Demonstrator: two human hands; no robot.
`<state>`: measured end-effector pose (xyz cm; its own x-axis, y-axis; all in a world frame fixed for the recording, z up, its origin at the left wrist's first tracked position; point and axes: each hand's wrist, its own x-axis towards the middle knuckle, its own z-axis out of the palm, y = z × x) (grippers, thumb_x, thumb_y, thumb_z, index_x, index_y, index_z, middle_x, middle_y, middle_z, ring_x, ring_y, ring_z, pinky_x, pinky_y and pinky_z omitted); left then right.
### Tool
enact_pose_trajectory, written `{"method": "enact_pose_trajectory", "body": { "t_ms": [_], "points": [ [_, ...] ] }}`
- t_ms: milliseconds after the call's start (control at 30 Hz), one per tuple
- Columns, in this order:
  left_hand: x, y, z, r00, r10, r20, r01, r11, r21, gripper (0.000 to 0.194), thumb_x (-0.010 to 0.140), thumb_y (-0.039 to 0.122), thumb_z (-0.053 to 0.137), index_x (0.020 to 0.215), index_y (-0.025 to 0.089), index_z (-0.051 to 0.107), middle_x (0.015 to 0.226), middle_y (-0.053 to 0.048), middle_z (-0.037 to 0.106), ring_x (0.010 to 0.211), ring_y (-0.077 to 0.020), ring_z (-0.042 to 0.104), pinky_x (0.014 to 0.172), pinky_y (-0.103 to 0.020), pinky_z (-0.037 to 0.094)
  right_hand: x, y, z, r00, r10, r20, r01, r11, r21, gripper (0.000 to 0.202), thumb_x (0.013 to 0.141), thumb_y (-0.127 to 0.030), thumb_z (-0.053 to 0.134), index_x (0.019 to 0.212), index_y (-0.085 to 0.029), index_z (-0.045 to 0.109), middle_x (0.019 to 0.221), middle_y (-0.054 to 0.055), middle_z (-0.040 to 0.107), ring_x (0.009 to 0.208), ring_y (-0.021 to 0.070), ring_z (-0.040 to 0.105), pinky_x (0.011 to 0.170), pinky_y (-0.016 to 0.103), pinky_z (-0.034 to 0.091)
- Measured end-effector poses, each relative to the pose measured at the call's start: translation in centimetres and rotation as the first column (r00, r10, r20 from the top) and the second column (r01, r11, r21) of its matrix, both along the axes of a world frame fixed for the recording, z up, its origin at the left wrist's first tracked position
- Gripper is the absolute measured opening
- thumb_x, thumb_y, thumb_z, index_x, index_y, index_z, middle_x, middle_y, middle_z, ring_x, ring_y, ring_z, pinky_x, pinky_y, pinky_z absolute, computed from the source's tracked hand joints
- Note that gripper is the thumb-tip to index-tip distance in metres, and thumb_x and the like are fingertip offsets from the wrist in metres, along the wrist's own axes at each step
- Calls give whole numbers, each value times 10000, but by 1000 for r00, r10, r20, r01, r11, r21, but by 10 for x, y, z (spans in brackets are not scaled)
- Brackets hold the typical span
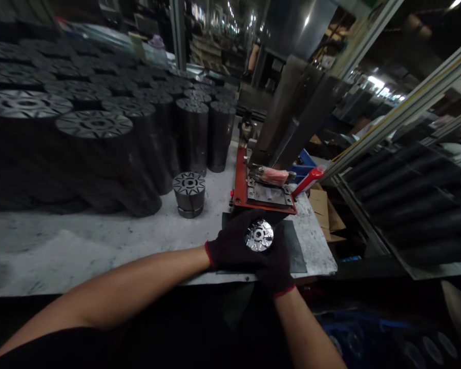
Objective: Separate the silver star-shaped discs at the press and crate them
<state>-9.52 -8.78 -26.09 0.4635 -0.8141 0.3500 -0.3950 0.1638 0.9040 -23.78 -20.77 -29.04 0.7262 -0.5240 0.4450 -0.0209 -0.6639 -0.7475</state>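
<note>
Both my hands wear dark gloves with red cuffs. Between them, near the front edge of the bench, is a round stack of slotted metal laminations [258, 235], its shiny top face showing a central hole. My left hand [234, 241] wraps its left side, and my right hand [276, 261] closes round the right and near side. The gloves hide the sides of the stack. Under the hands lies a dark mat [296, 251]. A short lamination stack [189, 197] with a star-like slot pattern stands upright on the bench, left of my left hand.
Tall columns of similar laminations [94, 125] crowd the left of the white bench [80, 251]. Just beyond my hands is a red-based fixture [269, 197] with a tall dark upright. A red bottle [309, 180] leans at its right. Cardboard [325, 210] lies beyond the bench's right edge.
</note>
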Motion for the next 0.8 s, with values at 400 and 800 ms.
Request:
{"method": "enact_pose_trajectory", "body": {
  "t_ms": [400,800],
  "points": [
    [4,-7,7,995,-91,-38,92,995,24,345,1072,458,594,1210,212,792,1235,-84,821,1158,-270,759,1083,-410,581,-31,-18,73,906,-248,-342,-67,715,-696,355,1049,-416,574,1255,-201,767,929,126,731,817,300,689,688,389,484],
    [9,-12,4,999,10,41,-17,983,181,373,1056,453,550,1227,227,791,1277,-77,823,1192,-295,761,1124,-484,584,-39,-23,83,924,-332,-189,107,699,-707,424,955,-410,730,1339,-235,767,1141,146,765,1001,301,695,840,398,520]
  ]
}}
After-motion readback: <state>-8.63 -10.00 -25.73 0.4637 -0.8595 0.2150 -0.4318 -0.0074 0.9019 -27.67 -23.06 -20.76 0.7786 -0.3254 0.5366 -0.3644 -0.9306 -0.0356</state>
